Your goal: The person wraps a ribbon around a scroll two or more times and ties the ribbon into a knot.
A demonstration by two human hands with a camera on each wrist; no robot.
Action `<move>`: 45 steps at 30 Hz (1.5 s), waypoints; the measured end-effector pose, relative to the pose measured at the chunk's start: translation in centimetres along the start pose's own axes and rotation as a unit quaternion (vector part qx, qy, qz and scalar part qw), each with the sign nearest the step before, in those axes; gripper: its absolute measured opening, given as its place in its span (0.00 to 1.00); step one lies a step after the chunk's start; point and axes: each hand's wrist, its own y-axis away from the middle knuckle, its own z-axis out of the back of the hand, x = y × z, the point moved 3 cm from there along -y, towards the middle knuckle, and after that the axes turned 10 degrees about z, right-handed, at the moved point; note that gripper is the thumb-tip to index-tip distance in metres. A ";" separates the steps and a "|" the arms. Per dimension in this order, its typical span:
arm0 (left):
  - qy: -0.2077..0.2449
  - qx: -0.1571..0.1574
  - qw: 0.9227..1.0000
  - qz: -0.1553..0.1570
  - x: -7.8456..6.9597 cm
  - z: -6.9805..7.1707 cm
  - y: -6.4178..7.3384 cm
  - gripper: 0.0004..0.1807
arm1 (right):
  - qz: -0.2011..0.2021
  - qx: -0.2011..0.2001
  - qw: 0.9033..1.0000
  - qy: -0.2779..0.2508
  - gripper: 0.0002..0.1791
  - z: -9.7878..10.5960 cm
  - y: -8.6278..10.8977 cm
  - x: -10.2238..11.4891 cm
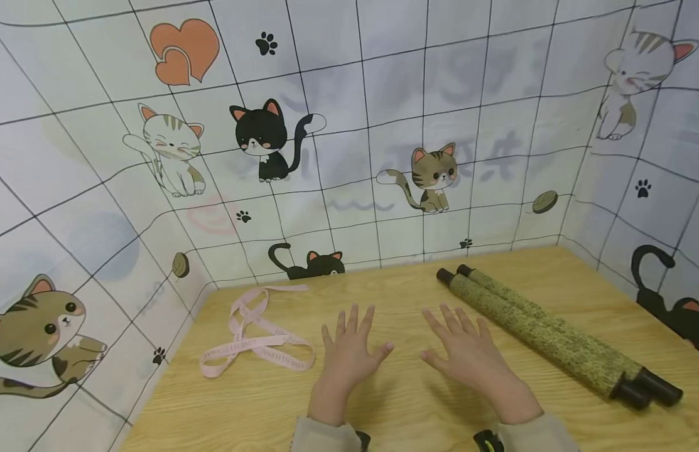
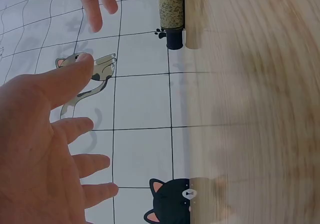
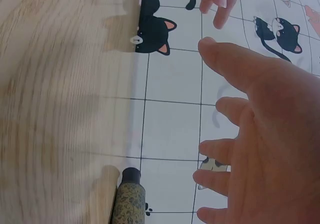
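My left hand (image 1: 352, 355) hovers over the middle of the wooden tabletop, palm down, fingers spread and holding nothing. Beside it, with a gap between them, my right hand (image 1: 470, 355) is held the same way, also holding nothing. To the left of the left hand lies a loosely looped pink ribbon (image 1: 244, 344) with printed lettering. Two rolled scrolls (image 1: 538, 329) with mottled green-gold covering and black end knobs lie side by side, slanting along the right of the table. The right hand is nearest to them without touching. One scroll (image 3: 129, 204) also shows in the right wrist view.
The wooden table (image 1: 406, 289) meets a white gridded backdrop (image 1: 349, 125) printed with cartoon cats, which stands at the back and on both sides. Dark bands sit at both wrists below beige sleeves (image 1: 326, 436).
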 end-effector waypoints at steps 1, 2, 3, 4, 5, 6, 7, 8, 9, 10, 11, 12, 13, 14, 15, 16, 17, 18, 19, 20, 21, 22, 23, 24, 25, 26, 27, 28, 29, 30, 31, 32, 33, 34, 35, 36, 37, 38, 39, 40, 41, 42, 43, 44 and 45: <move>-0.002 -0.001 1.000 0.002 0.1 0.1 0.0 0.41 | 0.004 0.001 1.000 0.000 0.42 0.0 -0.2 0.1; -0.004 -0.002 1.000 0.003 0.3 0.2 0.0 0.41 | 0.008 0.003 1.000 0.001 0.41 -0.1 -0.4 0.3; -0.008 -0.003 1.000 0.004 0.5 0.4 0.0 0.41 | 0.011 0.004 1.000 0.000 0.41 -0.1 -0.6 0.4; -0.011 -0.005 1.000 0.005 0.6 0.5 0.0 0.41 | 0.015 0.006 1.000 -0.001 0.41 -0.1 -0.8 0.5; -0.016 -0.006 1.000 0.006 0.8 0.6 -0.1 0.41 | 0.017 0.008 1.000 -0.001 0.41 -0.1 -1.0 0.6; -0.021 -0.008 1.000 0.008 1.0 0.7 -0.1 0.42 | 0.020 0.009 1.000 0.001 0.41 -0.1 -1.2 0.8; -0.025 -0.010 1.000 0.009 1.2 0.8 -0.1 0.42 | 0.024 0.009 1.000 0.002 0.40 -0.2 -1.4 0.9; -0.028 -0.011 0.999 0.011 1.4 0.9 -0.2 0.42 | 0.029 0.008 1.000 0.001 0.40 -0.2 -1.6 1.1; -0.032 -0.012 0.999 0.014 1.5 1.0 -0.2 0.42 | 0.034 0.008 0.999 0.002 0.40 -0.2 -1.8 1.2; -0.034 -0.013 0.999 0.016 1.7 1.1 -0.2 0.42 | 0.039 0.009 0.999 0.003 0.40 -0.3 -2.0 1.4; -0.035 -0.015 0.999 0.017 1.9 1.2 -0.2 0.42 | 0.044 0.010 0.999 0.006 0.40 -0.3 -2.2 1.6; -0.034 -0.016 0.999 0.018 2.1 1.3 -0.2 0.42 | 0.050 0.011 0.999 0.008 0.40 -0.4 -2.5 1.8; -0.033 -0.017 0.999 0.018 2.2 1.4 -0.2 0.42 | 0.055 0.013 0.998 0.010 0.40 -0.5 -2.7 1.9; -0.034 -0.018 0.999 0.018 2.4 1.4 -0.2 0.42 | 0.057 0.015 0.998 0.012 0.40 -0.5 -2.9 2.1; -0.037 -0.020 0.999 0.017 2.5 1.4 -0.2 0.42 | 0.060 0.017 0.998 0.014 0.39 -0.6 -3.1 2.3; -0.039 -0.020 0.999 0.018 2.7 1.4 -0.2 0.42 | 0.062 0.019 0.998 0.015 0.39 -0.7 -3.4 2.4; -0.042 -0.021 0.999 0.018 2.8 1.4 -0.2 0.42 | 0.064 0.021 0.998 0.016 0.39 -0.7 -3.6 2.6; -0.047 -0.024 0.998 0.020 3.0 1.5 -0.3 0.42 | 0.067 0.021 0.997 0.015 0.39 -0.8 -3.9 2.8; -0.052 -0.026 0.998 0.022 3.2 1.5 -0.2 0.42 | 0.070 0.023 0.997 0.015 0.39 -0.9 -4.2 3.1; -0.056 -0.028 0.998 0.024 3.4 1.6 -0.2 0.42 | 0.074 0.024 0.997 0.013 0.39 -0.9 -4.5 3.3; -0.057 -0.030 0.998 0.028 3.6 1.7 -0.2 0.42 | 0.078 0.026 0.997 0.013 0.39 -1.0 -4.8 3.6; -0.058 -0.031 0.997 0.032 3.8 1.9 -0.2 0.42 | 0.081 0.029 0.996 0.012 0.40 -1.1 -5.1 3.9; -0.058 -0.032 0.997 0.036 4.0 2.0 -0.2 0.41 | 0.083 0.031 0.996 0.010 0.40 -1.2 -5.4 4.2; -0.057 -0.033 0.997 0.039 4.2 2.2 -0.2 0.41 | 0.086 0.033 0.996 0.010 0.40 -1.3 -5.7 4.5; -0.054 -0.031 0.997 0.044 4.5 2.3 -0.1 0.41 | 0.087 0.036 0.995 0.006 0.39 -1.3 -6.0 4.8; -0.052 -0.032 0.997 0.048 4.7 2.4 -0.1 0.41 | 0.090 0.040 0.995 0.002 0.39 -1.3 -6.3 5.2; -0.049 -0.031 0.997 0.054 5.0 2.6 -0.1 0.40 | 0.093 0.042 0.995 0.000 0.39 -1.4 -6.6 5.5; -0.047 -0.031 0.997 0.057 5.4 2.6 -0.1 0.40 | 0.097 0.046 0.994 -0.003 0.39 -1.4 -6.9 5.9; -0.042 -0.031 0.997 0.061 5.8 2.7 -0.1 0.40 | 0.101 0.050 0.994 -0.004 0.39 -1.5 -7.1 6.4; -0.040 -0.031 0.997 0.065 6.2 2.8 0.0 0.40 | 0.104 0.053 0.993 -0.003 0.38 -1.6 -7.5 6.8; -0.038 -0.032 0.996 0.068 6.6 2.9 0.1 0.40 | 0.108 0.055 0.993 -0.006 0.38 -1.7 -7.7 7.2; -0.037 -0.034 0.996 0.070 7.0 3.0 0.1 0.40 | 0.114 0.057 0.992 -0.006 0.38 -1.7 -8.0 7.7; -0.035 -0.035 0.996 0.074 7.4 3.2 0.2 0.40 | 0.119 0.058 0.991 -0.005 0.38 -1.8 -8.3 8.2; -0.036 -0.037 0.996 0.076 7.8 3.3 0.4 0.40 | 0.124 0.059 0.990 -0.004 0.38 -2.0 -8.7 8.6; -0.034 -0.037 0.996 0.078 8.1 3.6 0.6 0.41 | 0.128 0.061 0.990 -0.004 0.38 -2.1 -9.0 9.1; -0.035 -0.041 0.995 0.079 8.5 3.7 0.7 0.41 | 0.134 0.062 0.989 -0.003 0.38 -2.3 -9.3 9.5; -0.036 -0.044 0.995 0.081 8.8 3.9 0.9 0.41 | 0.142 0.062 0.988 -0.003 0.38 -2.4 -9.5 10.0; -0.037 -0.044 0.995 0.083 9.1 4.1 1.2 0.41 | 0.148 0.065 0.987 0.000 0.39 -2.6 -9.8 10.4; -0.036 -0.043 0.995 0.086 9.4 4.2 1.4 0.41 | 0.154 0.068 0.986 0.004 0.39 -2.9 -10.0 10.8; -0.035 -0.040 0.994 0.091 9.7 4.3 1.7 0.41 | 0.159 0.072 0.985 0.006 0.39 -3.2 -10.2 11.2; -0.033 -0.037 0.994 0.096 9.9 4.4 2.0 0.41 | 0.164 0.075 0.984 0.008 0.39 -3.5 -10.3 11.5; -0.035 -0.033 0.994 0.101 10.2 4.5 2.3 0.41 | 0.168 0.079 0.982 0.011 0.38 -3.8 -10.4 11.9; -0.037 -0.028 0.993 0.107 10.4 4.5 2.5 0.42 | 0.173 0.082 0.981 0.013 0.38 -4.1 -10.5 12.2; -0.036 -0.022 0.993 0.112 10.7 4.4 2.8 0.42 | 0.177 0.085 0.981 0.014 0.38 -4.4 -10.6 12.5; -0.036 -0.017 0.992 0.119 10.9 4.4 2.9 0.42 | 0.181 0.088 0.979 0.015 0.37 -4.7 -10.6 12.8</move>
